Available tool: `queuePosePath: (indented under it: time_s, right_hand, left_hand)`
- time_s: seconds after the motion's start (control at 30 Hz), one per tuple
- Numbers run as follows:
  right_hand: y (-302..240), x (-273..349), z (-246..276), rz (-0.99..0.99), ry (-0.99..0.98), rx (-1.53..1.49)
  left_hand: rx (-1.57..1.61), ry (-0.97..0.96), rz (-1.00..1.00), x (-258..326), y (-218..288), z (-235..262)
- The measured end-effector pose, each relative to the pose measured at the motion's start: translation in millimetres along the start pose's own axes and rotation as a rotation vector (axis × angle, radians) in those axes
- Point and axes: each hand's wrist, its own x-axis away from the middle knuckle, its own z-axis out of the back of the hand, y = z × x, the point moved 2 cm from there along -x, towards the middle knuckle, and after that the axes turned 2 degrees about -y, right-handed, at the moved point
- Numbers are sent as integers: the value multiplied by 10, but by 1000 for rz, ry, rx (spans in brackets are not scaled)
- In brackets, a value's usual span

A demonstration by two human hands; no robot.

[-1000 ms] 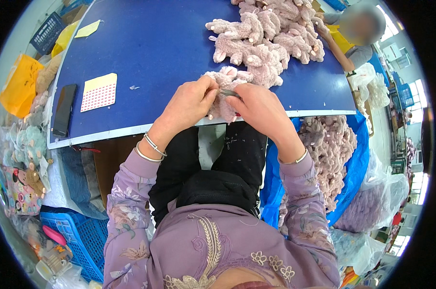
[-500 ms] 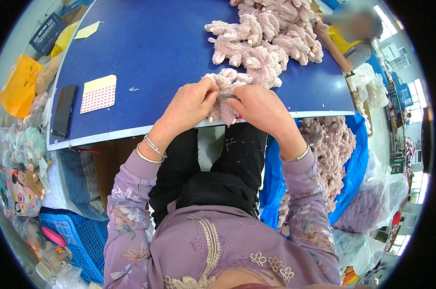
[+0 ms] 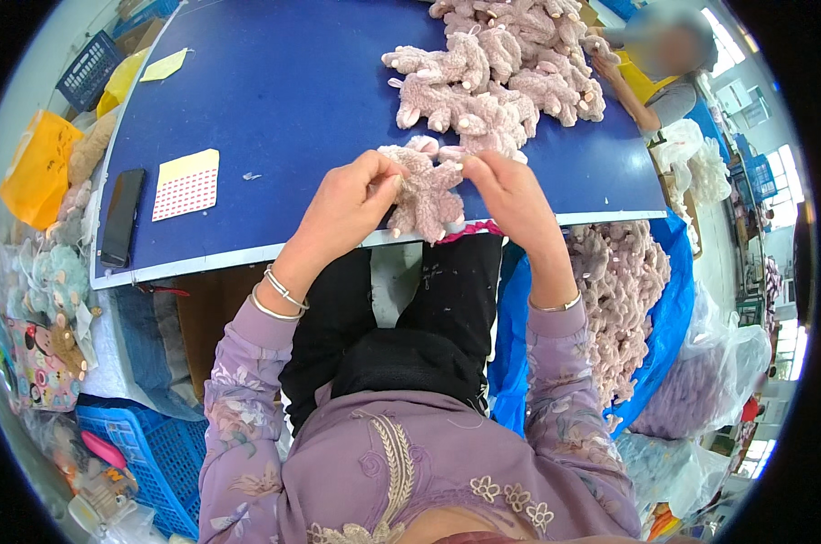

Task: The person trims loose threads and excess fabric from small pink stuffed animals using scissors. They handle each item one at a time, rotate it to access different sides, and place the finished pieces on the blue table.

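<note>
A small pinkish plush toy [image 3: 426, 192] hangs over the front edge of the blue table [image 3: 293, 100]. My left hand [image 3: 347, 207] pinches its left side. My right hand [image 3: 510, 195] grips its right side near the top. A strip of bright pink fabric [image 3: 469, 228] shows just under the toy, by my right hand. Behind it a heap of the same plush toys [image 3: 497, 77] covers the far right of the table.
A black phone [image 3: 121, 216] and a sheet of red dots [image 3: 185, 184] lie at the table's left. A blue bag [image 3: 637, 308] full of plush toys stands to my right. Another person [image 3: 660, 68] sits at the far corner. Blue crates [image 3: 147, 444] and bags crowd the left floor.
Both hands have spread slightly apart, and the plush toy between them is more exposed and turned. The rest of the table is unchanged.
</note>
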Motion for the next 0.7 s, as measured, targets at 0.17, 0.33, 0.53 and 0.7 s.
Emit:
queuePosePath:
  time_s: [0.17, 0.33, 0.53, 0.7]
  right_hand:
    - [209, 140, -251, -96, 69, -68]
    - [129, 119, -412, -119, -24, -45]
    - [237, 208, -376, -70, -5, -364]
    - [527, 679, 454, 269, 436, -1113]
  left_hand:
    - [163, 177, -51, 14, -86, 87]
    - [5, 317, -46, -42, -151, 143]
    - [138, 9, 113, -36, -105, -53]
    - [393, 222, -62, -71, -9, 34]
